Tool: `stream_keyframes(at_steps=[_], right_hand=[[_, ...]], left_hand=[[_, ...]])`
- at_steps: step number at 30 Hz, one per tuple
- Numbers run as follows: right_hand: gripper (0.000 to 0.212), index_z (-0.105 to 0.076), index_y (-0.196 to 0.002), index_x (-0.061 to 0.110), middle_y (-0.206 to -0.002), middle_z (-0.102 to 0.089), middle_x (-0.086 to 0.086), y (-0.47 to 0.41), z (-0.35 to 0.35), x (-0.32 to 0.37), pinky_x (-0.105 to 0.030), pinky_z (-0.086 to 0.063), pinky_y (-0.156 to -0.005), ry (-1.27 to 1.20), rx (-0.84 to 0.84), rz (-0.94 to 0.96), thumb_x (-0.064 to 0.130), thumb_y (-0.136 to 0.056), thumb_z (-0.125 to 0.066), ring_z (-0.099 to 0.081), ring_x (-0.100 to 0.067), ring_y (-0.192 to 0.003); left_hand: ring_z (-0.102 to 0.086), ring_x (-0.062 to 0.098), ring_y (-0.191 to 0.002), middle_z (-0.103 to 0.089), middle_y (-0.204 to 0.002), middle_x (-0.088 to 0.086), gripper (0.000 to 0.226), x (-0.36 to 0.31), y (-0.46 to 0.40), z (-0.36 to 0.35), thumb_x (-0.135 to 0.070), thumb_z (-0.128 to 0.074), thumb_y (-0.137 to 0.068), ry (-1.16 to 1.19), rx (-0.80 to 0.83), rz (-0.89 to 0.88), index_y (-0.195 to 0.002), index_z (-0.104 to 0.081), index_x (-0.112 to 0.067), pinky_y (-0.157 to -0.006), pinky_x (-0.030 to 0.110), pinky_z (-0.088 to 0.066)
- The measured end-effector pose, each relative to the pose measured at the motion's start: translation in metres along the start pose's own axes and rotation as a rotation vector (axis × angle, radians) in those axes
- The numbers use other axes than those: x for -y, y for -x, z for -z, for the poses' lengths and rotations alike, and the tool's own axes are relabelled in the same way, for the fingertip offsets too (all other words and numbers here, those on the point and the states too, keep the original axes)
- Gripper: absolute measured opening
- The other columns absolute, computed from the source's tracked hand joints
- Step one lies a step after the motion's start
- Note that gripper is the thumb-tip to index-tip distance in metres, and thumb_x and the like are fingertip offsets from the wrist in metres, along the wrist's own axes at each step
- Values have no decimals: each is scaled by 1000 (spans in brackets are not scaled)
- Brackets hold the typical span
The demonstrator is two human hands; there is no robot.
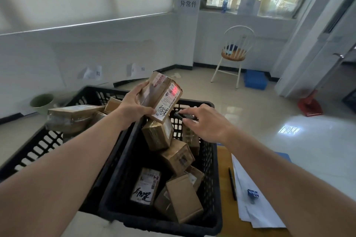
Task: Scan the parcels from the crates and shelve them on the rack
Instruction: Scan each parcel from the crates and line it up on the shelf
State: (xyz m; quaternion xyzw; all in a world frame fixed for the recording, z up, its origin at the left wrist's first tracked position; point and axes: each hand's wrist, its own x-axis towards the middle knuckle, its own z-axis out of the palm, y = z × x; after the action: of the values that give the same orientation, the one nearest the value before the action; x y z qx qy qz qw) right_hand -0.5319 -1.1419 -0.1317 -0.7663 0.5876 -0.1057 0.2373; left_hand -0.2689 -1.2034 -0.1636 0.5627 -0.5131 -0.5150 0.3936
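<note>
My left hand (133, 105) grips a small brown cardboard parcel (162, 95) above the crates, its white label turned toward me. A red light spot glows on the label's barcode. My right hand (206, 121) holds a small black scanner (183, 116) just right of and below the parcel, pointed at the label. Beneath them a black plastic crate (212, 159) holds several brown parcels (177, 157), one with a hand-marked white label (145, 186). A second black crate (44, 140) on the left holds more parcels (73, 116).
A wooden desk (223, 159) to the right carries white papers (252, 198), a black pen (232, 183) and a blue binder clip (252, 194). A white chair (234, 54), a blue crate (255, 82) and a red dustpan (310, 105) stand on the tiled floor. A green bowl (41, 101) sits left.
</note>
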Motion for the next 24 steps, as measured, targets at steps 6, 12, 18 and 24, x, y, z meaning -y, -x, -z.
stream_keyframes(at_steps=[6, 12, 18, 24], right_hand=[[40, -54, -147, 50, -118, -47, 5, -1, 3, 13, -33, -39, -94, 41, 64, 15, 52, -108, -49, -47, -16, -116], [40, -54, -147, 50, -122, -48, 5, -4, 2, 22, -33, -40, -92, 37, 56, -9, 53, -107, -49, -50, -16, -115], [37, -54, -143, 53, -128, -57, 0, -20, -15, 25, -36, -56, -88, -101, -116, -53, 52, -107, -50, -63, -17, -106], [42, -44, -152, 51, -137, -58, -9, -45, -32, 46, -35, -55, -83, -299, -403, -137, 46, -111, -45, -61, -21, -105]], left_hand=[[-69, 37, -120, -57, -145, 6, 117, -2, -8, 11, 11, -91, -62, 3, 20, -4, -150, -47, -51, -98, 56, -60], [-69, 36, -119, -53, -147, 8, 118, -8, -9, 21, 16, -86, -65, 10, 48, -3, -151, -46, -53, -98, 55, -61], [-70, 35, -115, -47, -145, 9, 107, -19, -2, 30, 18, -81, -73, 130, 73, -21, -151, -49, -48, -89, 49, -65], [-68, 37, -119, -50, -143, 8, 101, -33, 11, 44, 16, -77, -78, 277, 110, -37, -147, -51, -53, -94, 55, -62]])
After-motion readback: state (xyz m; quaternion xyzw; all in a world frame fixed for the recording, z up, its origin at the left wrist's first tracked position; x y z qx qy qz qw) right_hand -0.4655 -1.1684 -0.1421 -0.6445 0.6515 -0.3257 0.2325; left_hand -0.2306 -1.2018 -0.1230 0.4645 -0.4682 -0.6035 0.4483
